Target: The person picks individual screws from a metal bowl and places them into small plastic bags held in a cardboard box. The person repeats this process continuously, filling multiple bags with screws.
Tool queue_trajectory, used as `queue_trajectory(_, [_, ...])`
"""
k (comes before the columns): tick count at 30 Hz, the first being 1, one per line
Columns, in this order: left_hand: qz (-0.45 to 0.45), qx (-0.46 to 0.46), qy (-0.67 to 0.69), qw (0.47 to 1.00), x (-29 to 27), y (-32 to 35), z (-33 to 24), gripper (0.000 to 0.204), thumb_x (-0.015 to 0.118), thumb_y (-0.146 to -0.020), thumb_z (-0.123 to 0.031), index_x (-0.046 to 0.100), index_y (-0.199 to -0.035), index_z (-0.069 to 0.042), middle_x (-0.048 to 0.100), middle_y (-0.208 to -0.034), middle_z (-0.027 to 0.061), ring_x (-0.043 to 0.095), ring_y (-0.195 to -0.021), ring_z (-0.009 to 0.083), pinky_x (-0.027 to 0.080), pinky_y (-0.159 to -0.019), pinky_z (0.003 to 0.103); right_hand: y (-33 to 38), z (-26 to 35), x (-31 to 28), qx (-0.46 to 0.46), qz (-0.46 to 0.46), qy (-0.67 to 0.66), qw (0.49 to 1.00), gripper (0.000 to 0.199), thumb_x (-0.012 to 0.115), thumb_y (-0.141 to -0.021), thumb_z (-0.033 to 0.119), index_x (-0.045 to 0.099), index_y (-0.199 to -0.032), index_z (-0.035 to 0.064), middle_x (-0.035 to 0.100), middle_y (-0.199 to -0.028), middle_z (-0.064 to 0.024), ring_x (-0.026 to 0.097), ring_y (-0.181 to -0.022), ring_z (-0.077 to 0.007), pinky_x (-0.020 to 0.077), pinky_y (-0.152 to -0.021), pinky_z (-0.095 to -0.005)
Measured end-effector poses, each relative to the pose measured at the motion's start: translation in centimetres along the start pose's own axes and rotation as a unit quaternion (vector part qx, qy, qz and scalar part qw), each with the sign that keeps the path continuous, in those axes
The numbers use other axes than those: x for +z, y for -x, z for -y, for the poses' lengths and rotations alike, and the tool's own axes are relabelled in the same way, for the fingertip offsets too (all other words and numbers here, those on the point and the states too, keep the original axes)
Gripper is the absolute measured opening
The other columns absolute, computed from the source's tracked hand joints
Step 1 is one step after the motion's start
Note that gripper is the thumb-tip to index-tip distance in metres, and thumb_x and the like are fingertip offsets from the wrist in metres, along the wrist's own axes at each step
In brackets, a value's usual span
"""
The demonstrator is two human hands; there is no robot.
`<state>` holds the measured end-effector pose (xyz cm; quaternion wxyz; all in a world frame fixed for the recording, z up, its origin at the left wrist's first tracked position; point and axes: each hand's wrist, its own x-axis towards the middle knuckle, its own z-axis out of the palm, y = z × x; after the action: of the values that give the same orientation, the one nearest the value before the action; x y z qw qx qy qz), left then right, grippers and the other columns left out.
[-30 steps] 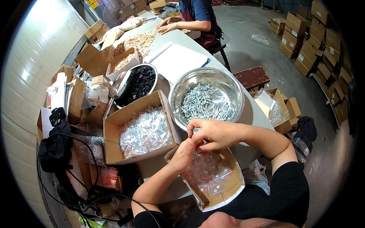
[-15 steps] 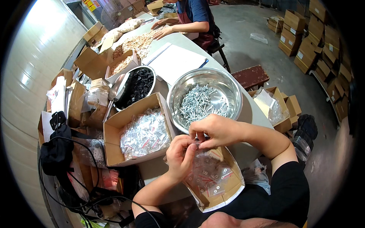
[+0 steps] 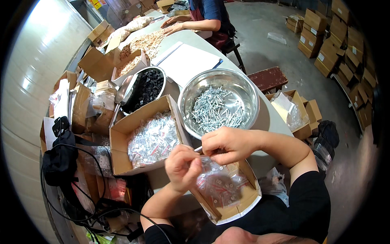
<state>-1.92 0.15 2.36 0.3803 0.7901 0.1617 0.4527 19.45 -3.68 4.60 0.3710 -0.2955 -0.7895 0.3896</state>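
Observation:
My right hand (image 3: 227, 144) is closed in a pinch on the top edge of a small clear zip bag (image 3: 208, 164). My left hand (image 3: 183, 168) is curled at the bag's left corner, thumb and fingertips against the plastic. Its contents are too blurred to tell. Below my hands sits an open cardboard tray (image 3: 239, 215) holding several clear bags with red strips and small round pieces. Just beyond my right hand stands a steel bowl (image 3: 250, 95) with a heap of screws (image 3: 215, 107). Left of it, a cardboard box (image 3: 122, 156) holds many filled bags (image 3: 154, 140).
Behind the box is a bowl of black parts (image 3: 148, 89) with a metal scoop (image 3: 122, 93). White paper (image 3: 189, 61) lies on the table. A co-worker's hands (image 3: 174, 26) rest by a pile of tan pieces (image 3: 148, 42). Black cables (image 3: 105, 179) hang at left.
My left hand has shifted slightly left and my right hand slightly down, drawing a little apart at the bag's edge. The view has tilted slightly.

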Motion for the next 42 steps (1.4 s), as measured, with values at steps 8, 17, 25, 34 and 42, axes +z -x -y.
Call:
queue_trajectory(8, [-0.175,0.069,-0.237,0.953,-1.3,-2.1,0.5,0.026,0.072,-0.073,0.004,0.057,-0.092,-0.005,0.046,-0.075,0.0040,0.039,-0.065,0.0125,0.035,-0.060,0.027,1.7,-5.7,-4.2,0.228,-0.100,0.309,0.918,0.017,0.060,-0.081,0.015,0.063,-0.088,0.0003,0.064,-0.089,-0.0172,0.062,-0.088,-0.0349,0.0491,-0.079,-0.0424])
queue_trajectory(17, [0.431,0.051,-0.247,0.866,4.7,2.5,1.9,0.027,0.064,-0.081,-0.012,0.057,-0.105,-0.002,0.056,-0.106,0.0127,0.056,-0.099,0.0291,0.050,-0.082,0.038,1.8,-6.7,-4.7,0.302,0.113,0.320,0.891,0.043,0.070,-0.081,0.032,0.063,-0.116,0.0091,0.059,-0.120,-0.0191,0.057,-0.110,-0.0337,0.0454,-0.093,-0.0416])
queue_trajectory(25, [0.430,-0.004,-0.155,0.890,4.1,1.9,1.9,0.013,0.062,-0.081,-0.006,0.054,-0.091,-0.003,0.057,-0.091,0.0126,0.059,-0.086,0.0333,0.050,-0.073,0.040,1.5,-6.6,-5.4,0.316,0.106,0.211,0.919,0.025,0.072,-0.075,0.015,0.067,-0.098,0.0052,0.069,-0.089,-0.0126,0.066,-0.086,-0.0300,0.0500,-0.078,-0.0381])
queue_trajectory(34, [0.260,-0.280,0.142,0.913,3.2,1.4,2.8,0.019,0.070,-0.083,0.001,0.062,-0.101,0.000,0.063,-0.088,0.0047,0.059,-0.082,0.0074,0.052,-0.072,0.023,1.9,-7.9,-6.2,0.277,-0.031,0.041,0.960,0.016,0.066,-0.073,0.002,0.068,-0.088,-0.0019,0.069,-0.078,-0.0104,0.066,-0.071,-0.0155,0.0523,-0.067,-0.0270])
queue_trajectory(42, [0.226,-0.101,0.084,0.965,3.4,1.0,3.0,0.011,0.068,-0.084,0.003,0.069,-0.095,0.002,0.065,-0.081,0.0063,0.061,-0.075,0.0120,0.049,-0.066,0.024,1.9,-7.9,-6.2,0.296,-0.045,0.094,0.950,0.016,0.067,-0.071,0.003,0.070,-0.086,-0.0007,0.070,-0.078,-0.0107,0.066,-0.072,-0.0166,0.0520,-0.068,-0.0290])
